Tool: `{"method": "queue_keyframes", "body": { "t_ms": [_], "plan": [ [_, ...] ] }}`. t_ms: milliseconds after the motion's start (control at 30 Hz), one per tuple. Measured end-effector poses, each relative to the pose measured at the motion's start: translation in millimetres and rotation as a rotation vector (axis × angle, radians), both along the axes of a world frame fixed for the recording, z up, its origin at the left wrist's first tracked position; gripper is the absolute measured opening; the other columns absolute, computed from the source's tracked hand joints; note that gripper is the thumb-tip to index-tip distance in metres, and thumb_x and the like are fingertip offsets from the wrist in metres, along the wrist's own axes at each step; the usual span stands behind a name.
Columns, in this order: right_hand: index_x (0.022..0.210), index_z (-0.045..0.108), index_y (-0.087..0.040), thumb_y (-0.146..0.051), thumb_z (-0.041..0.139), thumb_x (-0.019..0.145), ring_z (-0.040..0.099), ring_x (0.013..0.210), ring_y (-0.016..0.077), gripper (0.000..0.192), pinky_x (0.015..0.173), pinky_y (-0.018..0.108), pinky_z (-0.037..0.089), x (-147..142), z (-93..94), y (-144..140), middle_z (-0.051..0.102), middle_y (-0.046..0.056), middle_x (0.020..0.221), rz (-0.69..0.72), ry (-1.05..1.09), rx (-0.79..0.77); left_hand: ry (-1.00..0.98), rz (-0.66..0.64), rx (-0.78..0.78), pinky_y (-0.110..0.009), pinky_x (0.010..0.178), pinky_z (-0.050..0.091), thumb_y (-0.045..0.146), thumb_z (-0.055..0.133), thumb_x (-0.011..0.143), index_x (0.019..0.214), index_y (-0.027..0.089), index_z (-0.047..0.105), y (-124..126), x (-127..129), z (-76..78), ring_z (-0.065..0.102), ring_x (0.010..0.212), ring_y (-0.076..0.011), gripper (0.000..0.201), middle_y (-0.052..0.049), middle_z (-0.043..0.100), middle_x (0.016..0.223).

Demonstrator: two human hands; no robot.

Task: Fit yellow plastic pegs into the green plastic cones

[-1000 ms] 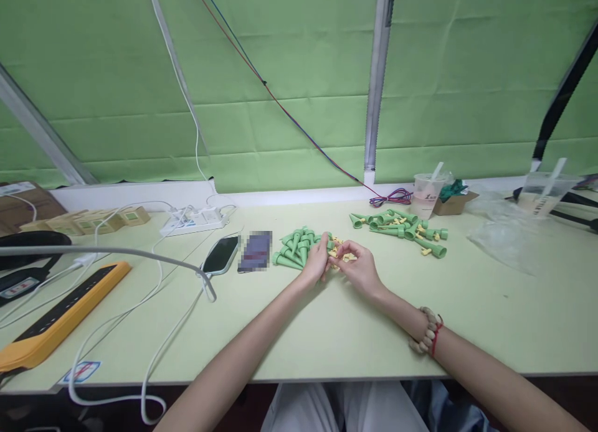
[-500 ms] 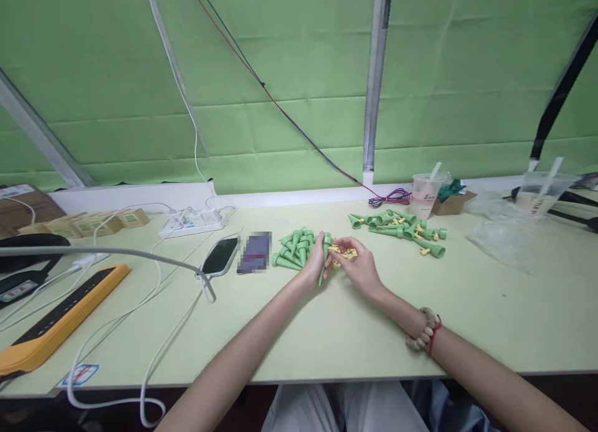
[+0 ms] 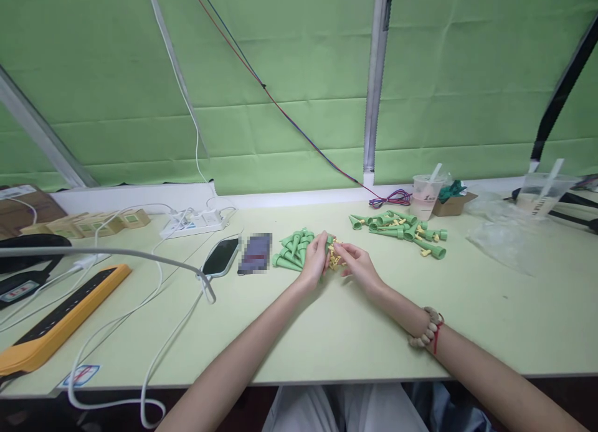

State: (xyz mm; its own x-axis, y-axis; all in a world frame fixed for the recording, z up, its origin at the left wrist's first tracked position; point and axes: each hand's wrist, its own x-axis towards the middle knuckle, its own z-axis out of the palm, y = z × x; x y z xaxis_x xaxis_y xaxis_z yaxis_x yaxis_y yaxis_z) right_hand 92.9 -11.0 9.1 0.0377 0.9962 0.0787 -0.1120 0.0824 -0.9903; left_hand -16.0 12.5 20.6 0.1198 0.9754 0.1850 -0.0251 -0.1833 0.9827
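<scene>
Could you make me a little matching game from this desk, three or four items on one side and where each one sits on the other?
Things:
1. yellow power strip
2. phone
3. plastic cup with a straw
4. loose pile of green cones

Places:
A. far side of the table, right of the coiled red and blue wires
B. just left of the left hand
C. near the table's left front edge
D. left of the blurred patch, at the end of a grey cable

Pairs: 1-C, 2-D, 3-A, 4-B
</scene>
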Motion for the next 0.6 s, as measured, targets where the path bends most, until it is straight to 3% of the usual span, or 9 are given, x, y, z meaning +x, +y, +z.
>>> {"method": "queue_keyframes", "body": {
  "t_ms": [200, 333, 467, 600],
  "plan": [
    [0.085, 0.064, -0.019, -0.037, 0.066, 0.068, 0.056, 0.065, 0.0086, 0.024, 0.046, 0.015, 0.044, 6.4, 2.6, 1.6, 0.063, 0.004, 0.092, 0.181, 0.197, -0.215, 0.060, 0.065, 0.147, -0.018, 0.036, 0.021, 0.055, 0.042, 0.080, 0.083, 0.018, 0.053, -0.9, 0.2, -1.6, 0.024, 0.034, -0.0050, 0.039, 0.008, 0.028, 0.041],
    [0.088, 0.062, -0.020, -0.044, 0.062, 0.071, 0.056, 0.064, 0.0094, 0.029, 0.047, 0.017, 0.044, 6.1, 2.0, 0.8, 0.063, 0.005, 0.091, 0.217, 0.221, -0.293, 0.108, 0.099, 0.234, -0.019, 0.039, 0.023, 0.054, 0.039, 0.081, 0.083, 0.018, 0.052, -1.1, -1.6, -0.7, 0.027, 0.038, -0.0057, 0.038, 0.006, 0.036, 0.048],
    [0.086, 0.062, -0.018, -0.041, 0.057, 0.076, 0.056, 0.060, 0.0099, 0.026, 0.047, 0.018, 0.044, 8.7, 1.2, 3.5, 0.063, 0.005, 0.083, 0.332, 0.229, -0.289, 0.129, 0.093, 0.303, -0.018, 0.041, 0.025, 0.053, 0.041, 0.081, 0.082, 0.018, 0.053, -3.4, -2.7, 3.1, 0.031, 0.043, -0.0052, 0.038, 0.003, 0.045, 0.059],
    [0.075, 0.060, -0.017, -0.033, 0.059, 0.074, 0.052, 0.057, 0.0089, 0.016, 0.046, 0.017, 0.042, 10.0, -2.6, 8.7, 0.059, 0.002, 0.070, 0.343, 0.274, -0.225, 0.166, 0.098, 0.355, -0.018, 0.042, 0.026, 0.052, 0.044, 0.080, 0.087, 0.018, 0.054, -4.6, -2.7, 3.1, 0.035, 0.044, -0.0050, 0.036, 0.002, 0.049, 0.064]
  ]
}}
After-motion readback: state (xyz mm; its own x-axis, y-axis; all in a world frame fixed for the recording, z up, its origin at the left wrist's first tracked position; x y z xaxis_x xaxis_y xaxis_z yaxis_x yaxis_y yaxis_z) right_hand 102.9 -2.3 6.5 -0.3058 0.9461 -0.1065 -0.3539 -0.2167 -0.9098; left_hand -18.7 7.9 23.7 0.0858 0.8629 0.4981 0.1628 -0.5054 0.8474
